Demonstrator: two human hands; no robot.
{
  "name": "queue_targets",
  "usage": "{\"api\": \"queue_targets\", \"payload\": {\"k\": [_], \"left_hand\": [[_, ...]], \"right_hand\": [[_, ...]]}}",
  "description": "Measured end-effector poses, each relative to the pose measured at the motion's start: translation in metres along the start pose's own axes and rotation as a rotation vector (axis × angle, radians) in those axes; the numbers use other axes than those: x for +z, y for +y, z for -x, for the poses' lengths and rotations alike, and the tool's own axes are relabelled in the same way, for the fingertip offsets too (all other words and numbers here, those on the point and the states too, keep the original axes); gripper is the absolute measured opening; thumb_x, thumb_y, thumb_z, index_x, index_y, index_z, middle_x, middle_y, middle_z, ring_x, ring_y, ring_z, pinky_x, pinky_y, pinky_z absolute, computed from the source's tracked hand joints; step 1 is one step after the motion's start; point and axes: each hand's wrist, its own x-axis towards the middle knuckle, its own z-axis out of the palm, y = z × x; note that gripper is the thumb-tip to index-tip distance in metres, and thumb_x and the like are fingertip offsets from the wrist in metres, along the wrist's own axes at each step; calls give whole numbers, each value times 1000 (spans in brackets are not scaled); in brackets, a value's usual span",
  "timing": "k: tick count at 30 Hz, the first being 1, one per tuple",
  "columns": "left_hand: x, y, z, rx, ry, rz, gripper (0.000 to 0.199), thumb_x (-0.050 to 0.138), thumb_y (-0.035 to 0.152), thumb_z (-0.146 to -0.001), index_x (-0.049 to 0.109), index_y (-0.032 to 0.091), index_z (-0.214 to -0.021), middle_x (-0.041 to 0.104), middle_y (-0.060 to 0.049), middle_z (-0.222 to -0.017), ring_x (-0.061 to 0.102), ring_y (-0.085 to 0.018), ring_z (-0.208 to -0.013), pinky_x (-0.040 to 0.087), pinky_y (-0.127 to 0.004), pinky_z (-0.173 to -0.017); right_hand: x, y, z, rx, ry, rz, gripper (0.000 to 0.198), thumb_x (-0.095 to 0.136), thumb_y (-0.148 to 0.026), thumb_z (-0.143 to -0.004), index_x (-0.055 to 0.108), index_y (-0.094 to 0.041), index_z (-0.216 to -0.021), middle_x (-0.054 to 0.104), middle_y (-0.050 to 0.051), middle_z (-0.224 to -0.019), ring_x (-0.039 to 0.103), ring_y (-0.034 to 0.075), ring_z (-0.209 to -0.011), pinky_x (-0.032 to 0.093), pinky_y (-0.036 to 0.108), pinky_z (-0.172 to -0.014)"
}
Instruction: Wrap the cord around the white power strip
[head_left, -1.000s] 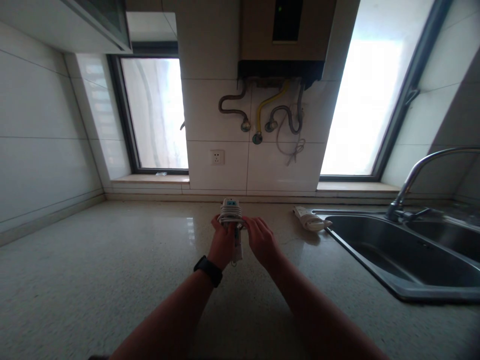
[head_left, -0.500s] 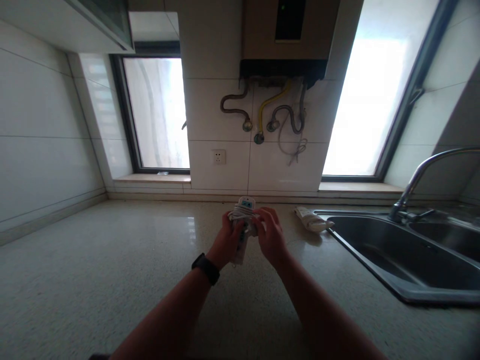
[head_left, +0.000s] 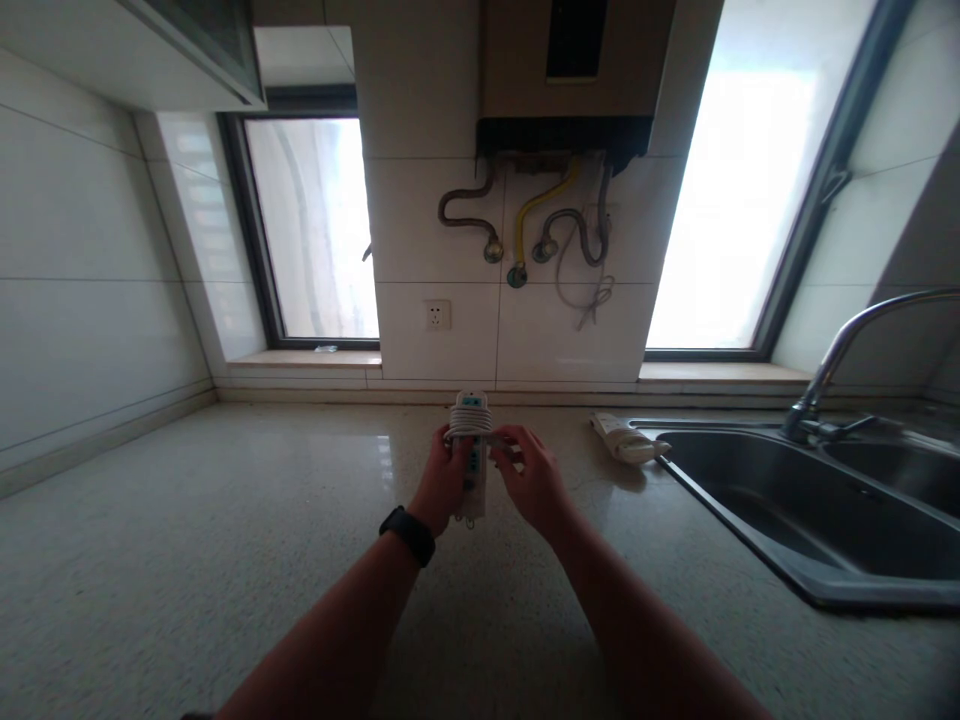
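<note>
A white power strip (head_left: 474, 499) with blue-green socket faces is held nearly upright over the counter, its far end toward the wall. Several turns of white cord (head_left: 471, 420) wrap round its upper part. My left hand (head_left: 439, 482), with a dark watch on the wrist, is closed round the strip's left side, thumb across its front. To the right of the strip, my right hand (head_left: 534, 475) pinches the loose part of the cord between thumb and fingers. Whether the plug is inside that pinch is hidden.
On the speckled counter (head_left: 225, 520), a plastic packet (head_left: 628, 440) lies by the rim of the double sink (head_left: 750, 530). A chrome faucet (head_left: 821, 365) rises behind the sink. A wall socket (head_left: 436, 314) and a water heater (head_left: 570, 90) with hoses are on the tiled wall.
The power strip has turned from tilted to nearly straight and shifted slightly left with my left hand. My right hand has moved a little outward from it with the cord.
</note>
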Motion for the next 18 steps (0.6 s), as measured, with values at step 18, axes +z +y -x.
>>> {"api": "queue_targets", "payload": {"k": [18], "left_hand": [[1, 14, 7, -15, -237, 75, 49, 84, 28, -67, 65, 15, -110, 71, -9, -101, 67, -19, -87, 51, -31, -80]], "right_hand": [[-3, 5, 3, 180, -244, 26, 34, 48, -14, -83, 51, -18, -116, 68, 6, -92, 61, 17, -81, 44, 27, -73]]}}
